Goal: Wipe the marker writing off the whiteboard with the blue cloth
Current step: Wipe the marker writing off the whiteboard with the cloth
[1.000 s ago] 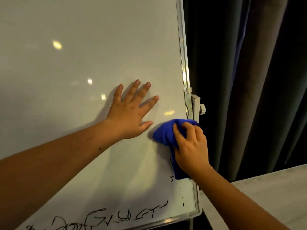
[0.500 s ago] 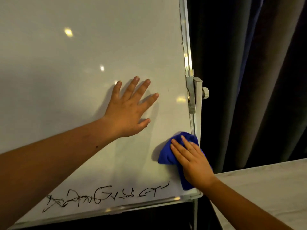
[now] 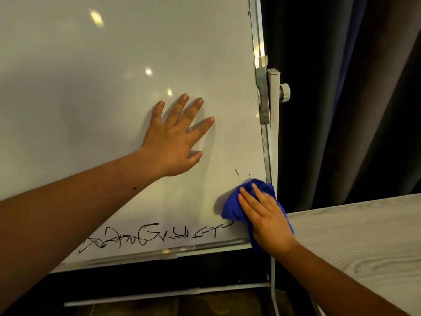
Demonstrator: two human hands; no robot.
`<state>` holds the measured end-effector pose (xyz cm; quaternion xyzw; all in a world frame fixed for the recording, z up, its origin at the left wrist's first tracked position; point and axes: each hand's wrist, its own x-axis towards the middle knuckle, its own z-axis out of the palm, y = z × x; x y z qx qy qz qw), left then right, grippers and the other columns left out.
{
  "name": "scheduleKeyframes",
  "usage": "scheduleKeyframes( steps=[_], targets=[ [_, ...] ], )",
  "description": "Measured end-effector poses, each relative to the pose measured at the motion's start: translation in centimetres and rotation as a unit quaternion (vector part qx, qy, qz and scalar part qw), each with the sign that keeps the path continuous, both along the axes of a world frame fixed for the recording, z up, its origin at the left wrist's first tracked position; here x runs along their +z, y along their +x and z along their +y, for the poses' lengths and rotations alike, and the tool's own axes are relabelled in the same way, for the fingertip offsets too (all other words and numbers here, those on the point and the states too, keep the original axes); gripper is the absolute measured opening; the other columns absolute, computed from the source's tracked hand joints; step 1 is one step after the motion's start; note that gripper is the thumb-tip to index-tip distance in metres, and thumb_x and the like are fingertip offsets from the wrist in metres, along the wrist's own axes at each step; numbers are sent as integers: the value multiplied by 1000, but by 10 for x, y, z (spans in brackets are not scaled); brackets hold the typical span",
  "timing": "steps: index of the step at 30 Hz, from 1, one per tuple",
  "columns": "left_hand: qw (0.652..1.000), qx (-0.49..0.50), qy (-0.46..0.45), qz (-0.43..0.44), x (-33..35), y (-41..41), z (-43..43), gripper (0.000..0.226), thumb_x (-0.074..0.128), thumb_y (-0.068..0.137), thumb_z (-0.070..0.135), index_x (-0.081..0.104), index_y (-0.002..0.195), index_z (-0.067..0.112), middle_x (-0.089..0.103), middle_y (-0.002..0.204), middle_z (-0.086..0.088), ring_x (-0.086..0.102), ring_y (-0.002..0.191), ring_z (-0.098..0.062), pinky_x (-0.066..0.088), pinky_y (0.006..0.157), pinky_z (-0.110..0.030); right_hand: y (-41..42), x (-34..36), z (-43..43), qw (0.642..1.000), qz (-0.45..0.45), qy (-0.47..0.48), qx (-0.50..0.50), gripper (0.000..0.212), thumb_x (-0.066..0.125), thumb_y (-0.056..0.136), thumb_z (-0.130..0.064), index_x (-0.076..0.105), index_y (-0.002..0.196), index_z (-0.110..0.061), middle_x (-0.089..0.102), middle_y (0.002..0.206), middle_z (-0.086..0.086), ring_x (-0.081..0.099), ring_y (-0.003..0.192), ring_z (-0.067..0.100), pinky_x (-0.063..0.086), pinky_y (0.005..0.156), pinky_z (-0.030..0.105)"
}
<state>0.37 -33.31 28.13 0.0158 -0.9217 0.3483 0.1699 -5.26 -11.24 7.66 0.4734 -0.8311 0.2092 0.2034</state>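
The whiteboard [image 3: 102, 92] fills the left and middle of the head view, tilted, with a metal frame. A line of black marker writing [image 3: 145, 236] runs along its bottom edge, and a small black mark [image 3: 237, 173] sits just above the cloth. My right hand [image 3: 264, 220] presses the blue cloth [image 3: 232, 206] flat against the board's lower right corner, right of the writing's end. My left hand [image 3: 175, 142] lies flat on the board with fingers spread, above and left of the cloth, holding nothing.
A grey stand post with a knob [image 3: 284, 92] clamps the board's right edge. Dark curtains [image 3: 353, 99] hang behind it. A light wood-grain table [image 3: 364, 242] sits at lower right. The stand's lower bar [image 3: 159, 295] crosses under the board.
My right hand slid the cloth down the board's right edge, from beside the clamp to the lower corner, and vertical marks there are gone. The view tilted down. My left hand stayed put.
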Motion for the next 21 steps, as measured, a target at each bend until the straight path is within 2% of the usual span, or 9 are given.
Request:
scheduleKeyframes(
  steps=[5, 8, 11, 15, 17, 19, 21],
  targets=[
    [1000, -20, -4, -6, 4, -6, 0, 76, 22, 87, 65, -15, 147, 36, -24, 158, -5, -24, 142, -29, -7, 111, -57, -17, 60, -27, 993, -8, -110, -41, 76, 70, 71, 1, 33, 137, -9, 37, 143, 11, 23, 134, 34, 19, 103, 48],
    [999, -36, -6, -7, 4, -8, -1, 75, 22, 87, 65, -13, 147, 36, -23, 158, -4, -23, 143, -29, -7, 111, -57, -9, 48, -40, 994, -6, -101, -39, 80, 72, 66, 3, 35, 136, -9, 37, 143, 11, 23, 133, 35, 21, 103, 51],
    [998, -55, 7, -1, 4, -2, -7, 74, 16, 86, 68, -14, 146, 38, -22, 158, -3, -23, 143, -28, -6, 111, -57, 14, 1, -34, 998, -28, -40, -27, 86, 75, 61, 4, 35, 137, -11, 34, 144, 7, 19, 134, 32, 21, 104, 50],
    [995, -99, 4, -6, 7, 6, -14, 76, -2, 78, 70, -20, 144, 38, -24, 158, -4, -22, 143, -30, -5, 112, -58, 24, -17, -31, 995, -66, -47, -64, 84, 66, 70, 4, 26, 140, -16, 20, 147, 0, 6, 136, 26, 25, 106, 53],
    [993, -115, 5, -1, 8, 7, -18, 75, 3, 81, 70, -20, 145, 37, -25, 158, -5, -23, 143, -30, -4, 112, -59, 16, 6, -41, 991, -41, -79, -95, 82, 66, 72, 3, 26, 140, -14, 21, 146, 1, 11, 135, 28, 18, 106, 49],
    [992, -127, 9, 2, 7, 6, -23, 76, 13, 84, 69, -19, 145, 37, -25, 157, -5, -23, 143, -31, -4, 111, -59, 5, 36, -50, 984, -20, -119, -133, 75, 66, 74, 2, 30, 139, -11, 32, 145, 8, 24, 133, 35, 15, 103, 45],
    [990, -138, 12, -6, 3, 6, -27, 77, 17, 85, 69, -19, 145, 37, -26, 157, -5, -24, 142, -31, -4, 112, -59, 1, 53, -58, 975, -17, -145, -164, 69, 62, 78, 1, 31, 138, -11, 37, 143, 11, 28, 132, 37, 14, 104, 42]
  ],
)
